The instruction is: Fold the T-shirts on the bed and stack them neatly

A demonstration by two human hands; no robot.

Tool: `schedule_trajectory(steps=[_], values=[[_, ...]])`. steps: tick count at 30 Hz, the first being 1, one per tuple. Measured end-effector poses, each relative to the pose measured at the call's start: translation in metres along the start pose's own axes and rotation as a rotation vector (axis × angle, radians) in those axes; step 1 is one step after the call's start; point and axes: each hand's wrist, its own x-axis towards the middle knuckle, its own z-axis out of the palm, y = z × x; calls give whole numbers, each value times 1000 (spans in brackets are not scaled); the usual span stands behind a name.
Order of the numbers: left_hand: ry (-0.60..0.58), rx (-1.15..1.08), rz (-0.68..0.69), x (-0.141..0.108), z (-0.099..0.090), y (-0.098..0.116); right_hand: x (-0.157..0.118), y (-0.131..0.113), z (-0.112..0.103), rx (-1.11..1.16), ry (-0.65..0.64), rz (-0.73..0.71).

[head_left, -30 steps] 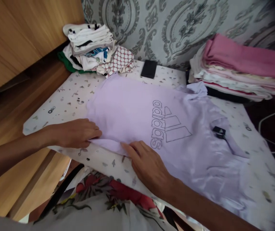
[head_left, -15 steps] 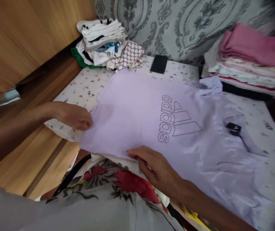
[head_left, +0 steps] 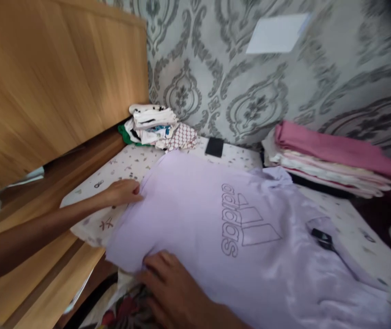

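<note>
A lilac T-shirt with an outlined "adidas" logo lies spread on the patterned white sheet, its neck opening toward the right. My left hand is at the hem on the left, fingers closed and pinching the shirt's edge. Nearer to me, my right hand has its fingers curled on the shirt's near edge close to the hem, where the fabric puckers under the fingertips. A black tag shows at the collar.
Folded clothes are piled at the back left, beside a wooden panel. A flat black object lies near the wall. Another stack topped with pink cloth stands at the back right. White paper is on the wall.
The view has tilted up, showing more wall. My right hand has slid left along the shirt's near edge toward the hem corner. My left hand has moved slightly farther along the hem.
</note>
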Motion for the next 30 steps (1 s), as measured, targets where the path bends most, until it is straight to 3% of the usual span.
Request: schedule_trajectory(steps=[4,7,11,15,18,21,23,25,27,30], values=[[-45,-93,-12,-1,4,-3,9,18,35,-197,87,-148],[-48,-172,-53,-6,6,4,13,23,45,-209,128,-188],[-73,-8,-52,-14,0,16,16,18,39,-121,73,-227],[-144,163,-29,-15,-14,18,13,8,16,12,6,-226],[-10,310,47,-15,-11,27,6,-6,-6,154,-29,-149],[164,311,325,-18,12,47,-5,-16,-25,289,-14,-53],[173,210,545,-19,33,57,-17,-14,-34,346,29,13],[119,155,650,-14,49,56,-36,-5,-44,359,121,102],[90,181,608,-4,54,43,-63,6,-56,322,245,235],[120,257,438,12,41,17,-114,13,-77,211,497,491]])
